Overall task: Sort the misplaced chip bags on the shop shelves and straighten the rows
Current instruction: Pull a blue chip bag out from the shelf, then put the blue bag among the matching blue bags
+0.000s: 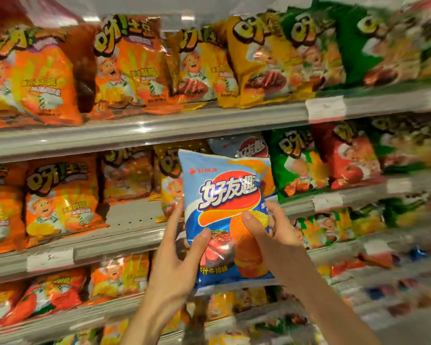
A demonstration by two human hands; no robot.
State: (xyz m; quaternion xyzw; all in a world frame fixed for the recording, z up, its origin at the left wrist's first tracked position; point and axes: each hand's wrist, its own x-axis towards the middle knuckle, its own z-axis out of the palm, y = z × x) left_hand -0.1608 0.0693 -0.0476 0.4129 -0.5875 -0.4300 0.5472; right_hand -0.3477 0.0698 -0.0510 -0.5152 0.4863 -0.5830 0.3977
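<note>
I hold a blue chip bag (224, 200) upright in front of the middle shelf, its front facing me. My left hand (177, 255) grips its lower left edge, thumb on the front. My right hand (271, 235) grips its lower right side, thumb pressed on the front too. Behind it on the middle shelf stands a second blue bag (244, 145), partly hidden, among yellow bags (167, 165) and orange bags (60, 195).
The top shelf carries orange bags (35, 73), yellow bags (256, 58) and green bags (334, 41). Green bags (294, 160) and red bags (351, 155) stand right of the blue ones. A bare gap (132, 212) lies on the middle shelf. Price tags (50, 258) line the shelf rails (135, 130).
</note>
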